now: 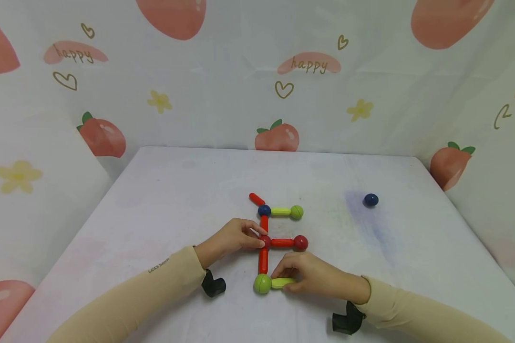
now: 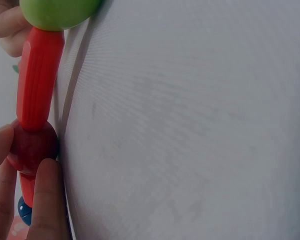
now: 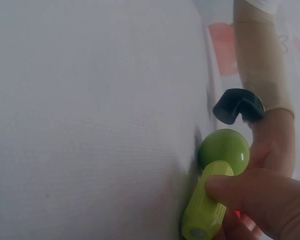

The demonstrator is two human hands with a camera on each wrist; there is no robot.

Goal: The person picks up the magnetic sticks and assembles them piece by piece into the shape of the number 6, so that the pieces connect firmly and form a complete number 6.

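A figure of balls and rods lies on the table. My left hand (image 1: 239,235) pinches its middle red ball (image 2: 32,145) between thumb and fingers. From that ball one red rod (image 1: 263,261) runs down to a green ball (image 1: 262,284), and another red rod (image 1: 282,243) reaches right to a second red ball (image 1: 301,242). Higher up, a blue ball (image 1: 264,210) carries a slanted red rod (image 1: 256,199) and a yellow-green rod (image 1: 281,211) ending in a smaller-looking green ball (image 1: 297,212). My right hand (image 1: 311,272) pinches another yellow-green rod (image 3: 202,215), its end against the lower green ball.
A loose blue ball (image 1: 371,199) sits at the right of the white table (image 1: 176,190), near a bluish smear on the surface. Black camera mounts (image 1: 213,285) hang under both wrists. A fruit-print cloth (image 1: 223,95) hangs behind the table's far edge.
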